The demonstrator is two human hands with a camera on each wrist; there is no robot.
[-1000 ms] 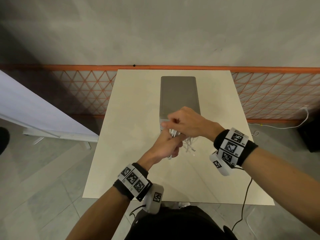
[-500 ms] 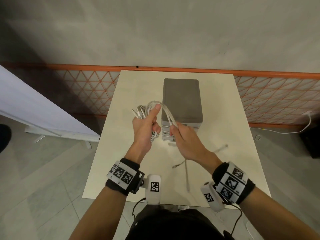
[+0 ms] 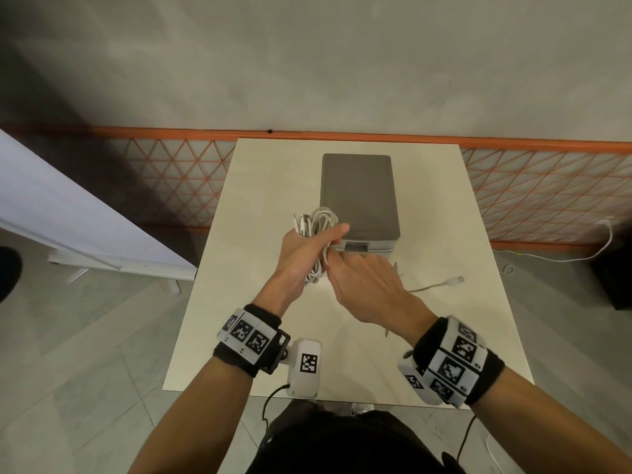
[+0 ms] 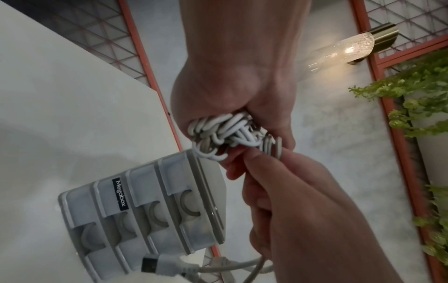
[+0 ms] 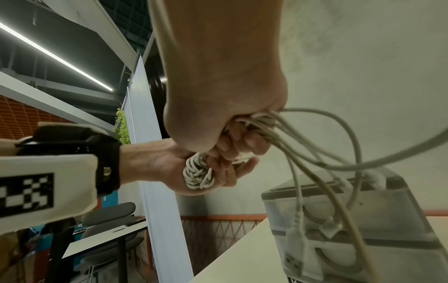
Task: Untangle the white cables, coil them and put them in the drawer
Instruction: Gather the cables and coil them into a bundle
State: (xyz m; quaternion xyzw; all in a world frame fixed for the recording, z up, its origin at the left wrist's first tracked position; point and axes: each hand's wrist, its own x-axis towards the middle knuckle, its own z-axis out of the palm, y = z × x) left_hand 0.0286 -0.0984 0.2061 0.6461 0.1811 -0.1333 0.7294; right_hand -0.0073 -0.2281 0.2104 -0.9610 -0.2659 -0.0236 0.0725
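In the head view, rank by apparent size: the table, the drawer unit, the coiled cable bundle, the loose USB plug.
1. table
2. drawer unit
3. coiled cable bundle, partly hidden inside the left hand
4. loose USB plug

White cables (image 3: 316, 230) in my left hand (image 3: 301, 258); grey drawer unit (image 3: 359, 196); cream table (image 3: 266, 206); black-and-white checkered wristbands (image 3: 248, 336); orange lattice fence (image 3: 547, 186).

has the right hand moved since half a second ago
Yes. The right hand dropped nearer the table's front edge, away from the grey drawer box, trailing the white cables.
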